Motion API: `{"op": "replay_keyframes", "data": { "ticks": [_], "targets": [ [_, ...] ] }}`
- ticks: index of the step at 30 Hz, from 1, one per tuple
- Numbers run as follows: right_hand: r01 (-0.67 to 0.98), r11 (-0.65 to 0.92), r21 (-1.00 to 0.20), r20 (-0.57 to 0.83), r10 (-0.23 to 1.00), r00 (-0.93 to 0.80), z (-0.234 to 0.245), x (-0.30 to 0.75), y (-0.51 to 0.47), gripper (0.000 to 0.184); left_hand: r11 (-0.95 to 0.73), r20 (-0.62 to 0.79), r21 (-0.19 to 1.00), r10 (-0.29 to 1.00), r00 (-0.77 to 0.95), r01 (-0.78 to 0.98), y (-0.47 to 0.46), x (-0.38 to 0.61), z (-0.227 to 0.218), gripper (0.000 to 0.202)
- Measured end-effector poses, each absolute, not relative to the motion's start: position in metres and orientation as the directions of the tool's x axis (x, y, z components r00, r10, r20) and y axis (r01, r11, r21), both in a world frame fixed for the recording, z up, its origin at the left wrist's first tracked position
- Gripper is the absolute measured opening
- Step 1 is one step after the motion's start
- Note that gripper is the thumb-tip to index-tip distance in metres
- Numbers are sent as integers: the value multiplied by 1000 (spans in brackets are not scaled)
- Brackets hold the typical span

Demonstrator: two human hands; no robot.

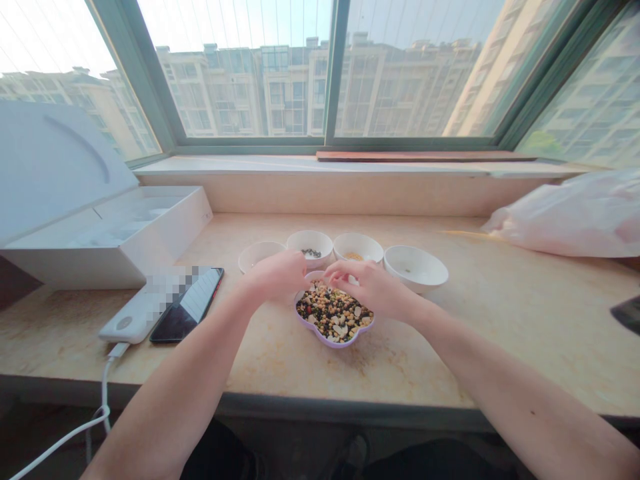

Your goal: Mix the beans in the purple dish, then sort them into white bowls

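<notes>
Fingers (299, 268) of the left hand (277, 275) and right hand (373, 287) are pinched narrow, tips nearly meeting; whether they grip a bean is unclear. Below them, near centre, sits the purple dish (330, 345) of mixed beans (333, 313), four white bowls (417, 265) just beyond.

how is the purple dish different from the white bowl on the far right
The dish is purple with a lobed, flower-like rim; the bowl is white and round. The dish is full of mixed beans; the bowl holds only a few specks. The left hand and right hand are at the dish; nothing touches the bowl. Both sit on the counter.
</notes>
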State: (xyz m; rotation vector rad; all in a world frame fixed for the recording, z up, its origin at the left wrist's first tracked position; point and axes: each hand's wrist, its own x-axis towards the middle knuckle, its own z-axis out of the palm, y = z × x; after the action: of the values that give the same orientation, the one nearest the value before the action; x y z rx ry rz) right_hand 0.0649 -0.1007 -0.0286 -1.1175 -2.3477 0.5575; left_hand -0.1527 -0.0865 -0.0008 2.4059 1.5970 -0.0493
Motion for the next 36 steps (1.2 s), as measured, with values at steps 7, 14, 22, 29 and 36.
{"op": "replay_keyframes", "data": {
  "ticks": [7, 14, 22, 29, 36],
  "targets": [
    [723, 415, -552, 392, 895, -214, -29, 81, -77, 18, -513, 120, 191, 858, 499, 837, -91, -145, 4, 24],
    [802, 393, -450, 428, 883, -193, -37, 95, -60, 23, -819, 123, 237, 560, 820, 523, -101, -125, -8, 25],
    [811, 432, -394, 409, 873, -267, -38, 94, -61, 19, -861, 56, 200, 486, 872, 467, -100, -116, -20, 19],
    [800, 447, -400, 432, 862, -265, -36, 92, -63, 17, -818, 37, 246, 544, 839, 520, -97, -111, -25, 25],
    [794, 447, -412, 425, 865, -266, -34, 90, -66, 18, -801, 43, 252, 570, 820, 543, -95, -114, -25, 27]
  ]
}}
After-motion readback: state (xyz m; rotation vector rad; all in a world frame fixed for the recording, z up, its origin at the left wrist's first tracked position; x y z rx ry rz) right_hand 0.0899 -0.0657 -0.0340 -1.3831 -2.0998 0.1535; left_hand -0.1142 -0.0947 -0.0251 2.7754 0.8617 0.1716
